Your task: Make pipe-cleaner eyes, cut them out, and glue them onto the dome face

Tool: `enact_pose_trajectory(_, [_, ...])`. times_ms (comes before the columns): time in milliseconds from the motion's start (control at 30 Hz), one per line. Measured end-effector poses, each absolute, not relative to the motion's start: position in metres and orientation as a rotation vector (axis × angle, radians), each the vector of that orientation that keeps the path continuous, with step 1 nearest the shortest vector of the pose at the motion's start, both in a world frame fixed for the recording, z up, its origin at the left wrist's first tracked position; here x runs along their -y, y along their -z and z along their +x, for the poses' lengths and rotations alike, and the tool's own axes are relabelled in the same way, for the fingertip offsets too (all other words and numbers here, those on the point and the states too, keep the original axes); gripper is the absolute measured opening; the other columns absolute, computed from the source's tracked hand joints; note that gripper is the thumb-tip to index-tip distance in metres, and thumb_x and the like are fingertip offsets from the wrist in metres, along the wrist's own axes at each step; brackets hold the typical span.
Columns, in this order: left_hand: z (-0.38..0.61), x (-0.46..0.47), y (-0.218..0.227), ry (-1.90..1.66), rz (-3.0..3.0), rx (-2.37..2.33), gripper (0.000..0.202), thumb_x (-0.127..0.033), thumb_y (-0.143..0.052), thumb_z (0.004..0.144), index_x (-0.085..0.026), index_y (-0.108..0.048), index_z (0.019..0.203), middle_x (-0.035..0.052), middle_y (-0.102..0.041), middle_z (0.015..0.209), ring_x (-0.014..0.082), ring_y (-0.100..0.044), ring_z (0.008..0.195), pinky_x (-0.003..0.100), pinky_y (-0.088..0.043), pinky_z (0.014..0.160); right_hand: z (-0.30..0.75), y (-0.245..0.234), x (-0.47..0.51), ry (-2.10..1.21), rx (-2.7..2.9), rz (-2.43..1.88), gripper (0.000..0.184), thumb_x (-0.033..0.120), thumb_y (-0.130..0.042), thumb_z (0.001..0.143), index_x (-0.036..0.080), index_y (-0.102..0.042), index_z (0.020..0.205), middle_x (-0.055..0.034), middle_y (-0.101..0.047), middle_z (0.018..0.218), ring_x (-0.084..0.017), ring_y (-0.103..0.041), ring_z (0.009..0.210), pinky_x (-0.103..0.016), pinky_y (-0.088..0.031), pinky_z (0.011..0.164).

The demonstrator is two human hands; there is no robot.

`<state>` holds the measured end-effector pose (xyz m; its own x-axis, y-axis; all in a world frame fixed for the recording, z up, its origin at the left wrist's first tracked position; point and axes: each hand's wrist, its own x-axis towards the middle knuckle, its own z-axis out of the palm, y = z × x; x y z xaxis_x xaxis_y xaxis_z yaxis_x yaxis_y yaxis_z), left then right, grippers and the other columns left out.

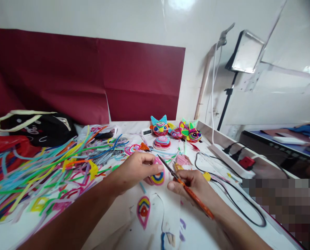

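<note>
Pinched between the thumb and fingers of my left hand point(141, 170) is a teardrop-shaped pipe-cleaner piece point(158, 178), pink outside with yellow and blue bands within. My right hand point(187, 184) grips orange-handled scissors point(182, 182). Their dark blades point up and left, with the tips close to the top of the piece; I cannot tell whether they touch it. Below my hands, a similar teardrop piece point(143, 211) lies flat on the white table, with a pink rim, yellow and blue bands and a red centre.
Many coloured pipe cleaners point(40, 173) spread over the left side, near a black bag point(35, 126). Colourful figures point(160, 128) and a small digital clock point(146, 132) stand at the back. A power strip point(231, 161) with black cables lies on the right, by a lamp point(245, 52).
</note>
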<state>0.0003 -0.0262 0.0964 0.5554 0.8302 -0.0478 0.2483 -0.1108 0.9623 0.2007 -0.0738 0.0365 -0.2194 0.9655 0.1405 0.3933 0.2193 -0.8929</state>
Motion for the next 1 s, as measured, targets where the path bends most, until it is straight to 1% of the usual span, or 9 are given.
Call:
enact_pose_trajectory(100, [0.000,0.021,-0.090,-0.664,1.581,-0.927,0.028,-0.041,-0.073,0.071,-0.014,-0.064,0.073,0.0010,-0.065,0.069,0.0129,-0.062,0.062,0.023,-0.052,0.056,0.207,-0.034,0.068,-0.739,1.832,-1.478,0.047,0.058,-0.069,0.071,0.020,-0.044,0.060,0.0060,-0.035,0.057,-0.009,-0.030,0.055,-0.022,-0.023,0.050])
enact_pose_trajectory(233, [0.000,0.013,-0.082,-0.684,1.476,-0.907,0.030,-0.040,-0.076,0.070,-0.015,-0.064,0.083,0.0008,-0.065,0.072,0.0116,-0.062,0.061,0.021,-0.051,0.053,0.210,-0.039,0.066,-0.490,1.920,-1.752,0.040,0.059,-0.064,0.074,0.021,-0.053,0.068,0.0028,-0.050,0.061,-0.013,-0.042,0.058,-0.024,-0.028,0.054])
enact_pose_trajectory(333, [0.001,0.010,-0.078,-0.690,1.437,-0.914,0.031,-0.039,-0.076,0.070,-0.014,-0.062,0.081,0.0006,-0.064,0.071,0.0105,-0.061,0.059,0.019,-0.051,0.051,0.210,-0.045,0.068,-0.371,1.969,-1.903,0.032,0.054,-0.064,0.077,0.022,-0.061,0.083,-0.0023,-0.063,0.072,-0.017,-0.054,0.065,-0.025,-0.030,0.056])
enact_pose_trajectory(400, [0.001,0.010,-0.076,-0.677,1.419,-0.952,0.032,-0.040,-0.075,0.071,-0.013,-0.061,0.082,0.0010,-0.064,0.070,0.0101,-0.061,0.056,0.019,-0.052,0.050,0.212,-0.047,0.068,-0.312,1.992,-1.993,0.033,0.052,-0.063,0.078,0.023,-0.064,0.094,-0.0065,-0.068,0.080,-0.021,-0.061,0.072,-0.026,-0.031,0.056])
enact_pose_trajectory(500, [0.001,0.013,-0.074,-0.670,1.385,-1.001,0.032,-0.041,-0.074,0.073,-0.013,-0.061,0.083,0.0019,-0.064,0.070,0.0105,-0.061,0.055,0.020,-0.053,0.049,0.215,-0.049,0.068,-0.236,2.048,-2.081,0.037,0.054,-0.062,0.079,0.025,-0.064,0.101,-0.0089,-0.071,0.087,-0.025,-0.065,0.079,-0.028,-0.032,0.057])
enact_pose_trajectory(633, [-0.001,0.019,-0.073,-0.706,1.323,-1.028,0.031,-0.039,-0.075,0.072,-0.013,-0.061,0.079,0.0008,-0.061,0.068,0.0098,-0.060,0.054,0.020,-0.054,0.048,0.221,-0.050,0.068,-0.191,2.098,-2.122,0.038,0.053,-0.061,0.079,0.025,-0.064,0.104,-0.0095,-0.072,0.093,-0.027,-0.067,0.084,-0.029,-0.034,0.059])
enact_pose_trajectory(767, [-0.002,0.027,-0.072,-0.713,1.298,-1.067,0.031,-0.038,-0.076,0.070,-0.013,-0.059,0.076,-0.0002,-0.061,0.066,0.0093,-0.059,0.052,0.021,-0.054,0.049,0.224,-0.049,0.071,-0.149,2.161,-2.143,0.032,0.042,-0.060,0.080,0.023,-0.064,0.106,-0.0119,-0.071,0.095,-0.029,-0.067,0.088,-0.030,-0.035,0.061])
enact_pose_trajectory(867, [-0.004,0.033,-0.070,-0.715,1.296,-1.068,0.032,-0.040,-0.076,0.068,-0.014,-0.058,0.076,-0.0001,-0.062,0.067,0.0101,-0.060,0.055,0.022,-0.053,0.052,0.225,-0.049,0.075,-0.102,2.204,-2.164,0.029,0.034,-0.053,0.084,0.024,-0.065,0.109,-0.0140,-0.071,0.097,-0.031,-0.067,0.089,-0.031,-0.038,0.061])
enact_pose_trajectory(1000, [-0.005,0.038,-0.065,-0.740,1.309,-1.064,0.033,-0.041,-0.075,0.067,-0.014,-0.057,0.073,-0.0016,-0.060,0.065,0.0087,-0.058,0.055,0.020,-0.050,0.052,0.224,-0.049,0.081,-0.084,2.297,-2.145,0.027,0.028,-0.050,0.085,0.026,-0.070,0.104,-0.0139,-0.072,0.096,-0.032,-0.068,0.088,-0.033,-0.041,0.064])
